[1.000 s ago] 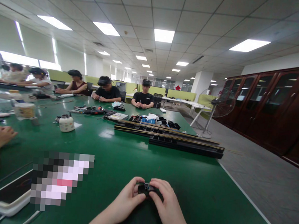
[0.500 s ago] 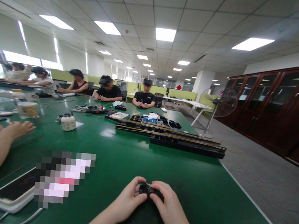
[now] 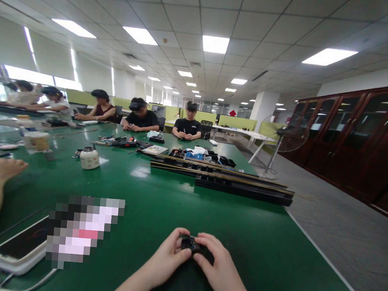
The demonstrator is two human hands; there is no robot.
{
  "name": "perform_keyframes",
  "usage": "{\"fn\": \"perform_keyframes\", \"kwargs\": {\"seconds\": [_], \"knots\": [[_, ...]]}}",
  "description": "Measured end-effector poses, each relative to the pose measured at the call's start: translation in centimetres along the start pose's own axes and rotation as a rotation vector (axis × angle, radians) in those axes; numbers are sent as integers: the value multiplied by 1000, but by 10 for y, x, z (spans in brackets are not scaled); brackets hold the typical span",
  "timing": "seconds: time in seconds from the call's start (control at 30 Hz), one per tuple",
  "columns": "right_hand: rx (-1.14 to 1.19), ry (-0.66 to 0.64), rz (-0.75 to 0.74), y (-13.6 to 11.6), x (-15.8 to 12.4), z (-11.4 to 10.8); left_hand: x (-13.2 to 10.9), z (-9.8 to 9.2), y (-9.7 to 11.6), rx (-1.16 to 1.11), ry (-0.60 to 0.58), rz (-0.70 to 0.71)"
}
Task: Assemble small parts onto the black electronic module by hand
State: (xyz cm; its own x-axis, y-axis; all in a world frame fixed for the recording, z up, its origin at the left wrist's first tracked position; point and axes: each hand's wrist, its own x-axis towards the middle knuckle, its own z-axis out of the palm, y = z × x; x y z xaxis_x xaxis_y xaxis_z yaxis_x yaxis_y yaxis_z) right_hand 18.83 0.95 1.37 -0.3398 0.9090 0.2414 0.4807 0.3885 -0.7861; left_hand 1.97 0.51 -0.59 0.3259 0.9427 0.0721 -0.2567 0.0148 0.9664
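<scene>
A small black plastic part [image 3: 190, 244] is held between both hands, low over the green table [image 3: 240, 239]. My left hand [image 3: 168, 258] grips its left end, thumb in front and fingers behind. On the right end, my right hand [image 3: 216, 264] closes with thumb and fingers in the same way. The part looks dark and blocky; its finer details are too small to make out, and the fingers cover much of it.
Long black rails [image 3: 244, 192] with thin brass-coloured rods lie across the table ahead. To the left are a phone [image 3: 21, 239] with white cables, a cream jar [image 3: 89, 159] and a co-worker's hand [image 3: 4, 168]. Tools [image 3: 120, 142] lie farther back, before seated people.
My hands stay nearly in place, with the black part turned slightly between the fingers. At the left, the co-worker's hand has drawn back toward the left edge.
</scene>
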Motion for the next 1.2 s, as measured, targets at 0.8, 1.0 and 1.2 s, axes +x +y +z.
{"fn": "perform_keyframes", "kwargs": {"seconds": [0.8,1.0,1.2], "knots": [[478,134,104,11,6,6,3,1,0,310,181,27],[426,125,111,9,4,8,-2,-2,-7,594,221,122],[383,147,90,6,3,6,-2,-2,-6,655,218,122]]}}
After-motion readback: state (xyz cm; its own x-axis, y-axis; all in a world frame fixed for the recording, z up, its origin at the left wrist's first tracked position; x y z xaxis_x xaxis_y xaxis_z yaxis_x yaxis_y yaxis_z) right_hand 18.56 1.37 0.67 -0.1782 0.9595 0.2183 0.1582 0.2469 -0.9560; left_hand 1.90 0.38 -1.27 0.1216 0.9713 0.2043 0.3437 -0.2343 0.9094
